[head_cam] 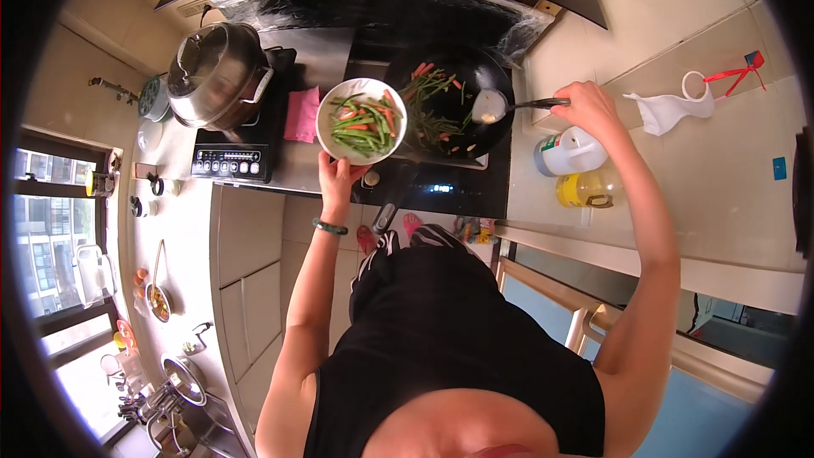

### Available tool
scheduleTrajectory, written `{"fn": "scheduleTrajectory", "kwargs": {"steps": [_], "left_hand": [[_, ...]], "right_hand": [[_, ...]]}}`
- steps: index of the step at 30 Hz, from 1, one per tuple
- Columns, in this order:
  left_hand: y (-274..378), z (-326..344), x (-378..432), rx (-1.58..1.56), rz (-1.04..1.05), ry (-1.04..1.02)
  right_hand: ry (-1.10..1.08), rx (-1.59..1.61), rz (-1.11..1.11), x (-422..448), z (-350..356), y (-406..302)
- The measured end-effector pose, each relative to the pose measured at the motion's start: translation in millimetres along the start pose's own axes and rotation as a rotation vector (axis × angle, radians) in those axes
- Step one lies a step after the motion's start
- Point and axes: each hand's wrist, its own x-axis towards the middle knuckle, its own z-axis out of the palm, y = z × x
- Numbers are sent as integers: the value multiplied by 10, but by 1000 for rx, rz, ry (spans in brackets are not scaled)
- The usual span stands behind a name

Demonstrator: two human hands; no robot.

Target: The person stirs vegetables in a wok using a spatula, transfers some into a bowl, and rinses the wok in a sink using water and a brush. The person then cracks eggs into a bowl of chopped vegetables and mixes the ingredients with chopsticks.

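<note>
My left hand (341, 179) holds a white bowl (324, 116) by its near rim. Green vegetable stalks and orange-red strips (364, 124) lie in the bowl. The bowl is beside the left edge of a black wok (467, 133), which holds more of the same stalks and strips. My right hand (584, 105) grips the dark handle of a metal spatula (489, 105). Its blade is over the right part of the wok and carries some pale pieces. The wok's handle (384, 217) points towards me.
A large lidded steel pot (222, 79) stands left on an induction cooker (230, 162). A pink cloth (301, 116) lies between cooker and bowl. Right of the stove are a whitish jug (575, 149) and a yellow-labelled oil bottle (575, 189). Farther left, a small bowl (159, 303) sits on the counter.
</note>
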Motion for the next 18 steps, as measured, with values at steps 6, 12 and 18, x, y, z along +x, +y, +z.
{"fn": "scheduleTrajectory", "kwargs": {"steps": [6,12,18], "left_hand": [[160,-421,-350,-18,15,138],[257,-478,-501,-56,39,175],[310,-442,-545,-78,34,163]], "right_hand": [[-267,-130,-6,155,-6,-354],[-338,134,-33,352,493,-325],[-378,698,304,435,810,54]]}}
